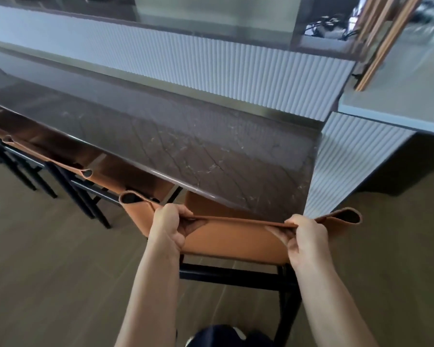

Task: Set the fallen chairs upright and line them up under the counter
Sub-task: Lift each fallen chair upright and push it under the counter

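The left hand (172, 227) and right hand (305, 237) each grip the top edge of the backrest (236, 244), one towards each end. The chair (236, 274) stands upright, its backrest running left to right, roughly along the counter (186, 136) edge just beyond the hands. The push, I judge, goes straight away, shared evenly. Room is tight: a neighbour chair (129, 197) sits just left and the ribbed panel (336, 166) just right. Open floor (60, 259) lies near.

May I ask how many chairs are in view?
2: near chair, held by left hand and right hand at the counter's right end; far chair, tucked under to its left. More may hide offscreen left.
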Tool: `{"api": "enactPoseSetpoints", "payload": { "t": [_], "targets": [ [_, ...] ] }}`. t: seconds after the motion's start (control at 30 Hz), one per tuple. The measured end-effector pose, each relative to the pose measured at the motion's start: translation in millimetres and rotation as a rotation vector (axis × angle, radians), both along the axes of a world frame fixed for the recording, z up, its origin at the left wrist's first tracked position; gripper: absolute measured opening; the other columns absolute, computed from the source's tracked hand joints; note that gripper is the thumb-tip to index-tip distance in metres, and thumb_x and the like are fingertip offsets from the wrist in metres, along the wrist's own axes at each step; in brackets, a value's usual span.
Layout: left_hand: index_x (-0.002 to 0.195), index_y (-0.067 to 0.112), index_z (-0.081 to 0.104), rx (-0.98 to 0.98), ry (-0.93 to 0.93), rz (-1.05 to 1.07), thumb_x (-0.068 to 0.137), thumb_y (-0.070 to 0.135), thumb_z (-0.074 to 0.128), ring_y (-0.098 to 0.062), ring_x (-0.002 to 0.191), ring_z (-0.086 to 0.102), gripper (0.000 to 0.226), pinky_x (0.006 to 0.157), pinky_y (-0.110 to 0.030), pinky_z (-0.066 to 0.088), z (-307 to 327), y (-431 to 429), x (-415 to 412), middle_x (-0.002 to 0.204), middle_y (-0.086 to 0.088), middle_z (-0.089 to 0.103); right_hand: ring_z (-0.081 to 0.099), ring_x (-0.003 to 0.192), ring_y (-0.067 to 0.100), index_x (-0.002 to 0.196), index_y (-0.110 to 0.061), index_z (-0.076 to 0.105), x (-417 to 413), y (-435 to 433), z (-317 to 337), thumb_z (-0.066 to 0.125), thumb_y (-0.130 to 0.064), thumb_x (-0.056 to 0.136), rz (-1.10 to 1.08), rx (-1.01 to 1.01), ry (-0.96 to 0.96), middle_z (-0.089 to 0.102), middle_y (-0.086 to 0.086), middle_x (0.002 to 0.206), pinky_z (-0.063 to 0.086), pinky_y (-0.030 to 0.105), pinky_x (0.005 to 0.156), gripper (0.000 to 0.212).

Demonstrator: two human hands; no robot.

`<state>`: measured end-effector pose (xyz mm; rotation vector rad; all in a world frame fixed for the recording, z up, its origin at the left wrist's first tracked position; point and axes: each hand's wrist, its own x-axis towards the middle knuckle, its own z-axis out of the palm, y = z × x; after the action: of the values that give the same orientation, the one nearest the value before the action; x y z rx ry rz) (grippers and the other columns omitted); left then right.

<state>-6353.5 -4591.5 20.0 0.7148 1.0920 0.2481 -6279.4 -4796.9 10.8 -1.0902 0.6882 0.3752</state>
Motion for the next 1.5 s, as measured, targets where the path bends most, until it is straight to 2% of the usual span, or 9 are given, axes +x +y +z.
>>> {"api": "enactPoseSetpoints", "payload": {
  "t": [0.2, 0.37, 0.6, 0.77, 0.97, 1.07, 1.23, 1.37, 1.5],
  "targets": [
    [0.082, -0.003, 0.048, -0.034, 0.023, -0.184, 0.081, -0.019, 0.039, -0.039, 0.067, 0.060, 0.019, 0.043, -0.039, 0.056, -31.4, 24.7, 13.8, 0.076, -0.019, 0.054, 0.065, 0.069, 0.030, 0.117, 0.008, 0.052, -14.0, 9.8, -27.2, 0.052, 0.007, 0.089, -0.124, -0.063, 0.054, 0.054, 0.022, 0.101, 0.056, 0.032, 0.046, 0.028],
    [0.086, -0.003, 0.053, -0.129, -0.037, -0.257, 0.083, -0.012, 0.053, -0.042, 0.086, 0.062, 0.010, 0.053, -0.046, 0.059, -30.6, 55.1, 6.0, 0.082, -0.019, 0.056, 0.062, 0.038, 0.015, 0.100, 0.002, 0.053, -27.6, 40.0, -23.6, 0.056, -0.005, 0.090, -0.169, -0.214, 0.040, 0.062, 0.015, 0.079, 0.049, 0.022, 0.038, 0.012],
    [0.104, 0.000, 0.051, -0.302, 0.012, -0.329, 0.088, 0.017, 0.068, -0.039, 0.093, 0.064, 0.028, 0.058, -0.047, 0.060, -28.9, 58.7, -13.1, 0.102, -0.023, 0.059, 0.071, 0.056, 0.029, 0.127, 0.002, 0.047, -44.7, 46.1, -27.4, 0.059, -0.011, 0.092, -0.104, -0.245, 0.061, 0.061, 0.025, 0.111, 0.059, 0.041, 0.053, 0.039],
    [0.091, -0.002, 0.052, -0.309, 0.075, -0.356, 0.084, -0.005, 0.054, -0.039, 0.087, 0.067, 0.008, 0.057, -0.044, 0.060, -31.3, 51.5, -27.8, 0.087, -0.022, 0.061, 0.067, 0.075, 0.034, 0.111, 0.002, 0.052, -61.6, 44.3, -29.0, 0.052, 0.001, 0.092, -0.169, -0.166, 0.075, 0.055, 0.021, 0.097, 0.060, 0.041, 0.051, 0.020],
    [0.083, -0.002, 0.050, -0.259, 0.069, -0.334, 0.081, -0.014, 0.043, -0.035, 0.075, 0.058, 0.014, 0.069, -0.048, 0.058, -34.7, 41.5, -48.7, 0.080, -0.019, 0.054, 0.064, 0.072, 0.036, 0.089, 0.000, 0.050, -85.7, 34.6, -34.0, 0.046, 0.011, 0.087, -0.161, -0.139, 0.065, 0.053, 0.018, 0.085, 0.061, 0.046, 0.057, 0.012],
    [0.084, -0.003, 0.048, -0.243, 0.044, -0.352, 0.083, -0.018, 0.040, -0.041, 0.076, 0.059, 0.017, 0.058, -0.048, 0.059, -32.4, 41.6, -60.4, 0.082, -0.020, 0.056, 0.064, 0.077, 0.041, 0.102, 0.003, 0.048, -92.5, 30.3, -32.8, 0.044, 0.014, 0.087, -0.155, -0.145, 0.055, 0.052, 0.023, 0.095, 0.060, 0.046, 0.053, 0.019],
    [0.102, -0.008, 0.049, -0.246, 0.008, -0.381, 0.087, -0.019, 0.037, -0.054, 0.117, 0.052, 0.023, 0.060, -0.053, 0.057, -38.6, 61.9, -70.0, 0.111, -0.029, 0.053, 0.070, 0.075, 0.040, 0.116, 0.011, 0.044, -100.4, 39.2, -41.6, 0.046, 0.015, 0.089, -0.080, -0.152, 0.030, 0.054, 0.030, 0.106, 0.059, 0.038, 0.051, 0.028],
    [0.130, -0.019, 0.040, -0.197, -0.004, -0.444, 0.089, -0.017, 0.036, -0.053, 0.113, 0.055, 0.041, 0.058, -0.048, 0.057, -51.3, 84.7, -64.2, 0.127, -0.035, 0.052, 0.071, 0.075, 0.037, 0.126, 0.013, 0.041, -93.0, 57.4, -53.6, 0.048, 0.013, 0.089, -0.061, -0.159, -0.004, 0.055, 0.035, 0.115, 0.059, 0.036, 0.057, 0.038],
    [0.132, -0.021, 0.038, -0.162, 0.003, -0.534, 0.091, -0.014, 0.038, -0.048, 0.091, 0.062, 0.041, 0.053, -0.037, 0.060, -58.7, 110.5, -46.6, 0.124, -0.040, 0.053, 0.073, 0.072, 0.035, 0.132, 0.003, 0.036, -78.2, 80.2, -63.8, 0.050, 0.013, 0.089, -0.079, -0.153, 0.013, 0.059, 0.029, 0.113, 0.061, 0.034, 0.057, 0.047]
  ]
}}
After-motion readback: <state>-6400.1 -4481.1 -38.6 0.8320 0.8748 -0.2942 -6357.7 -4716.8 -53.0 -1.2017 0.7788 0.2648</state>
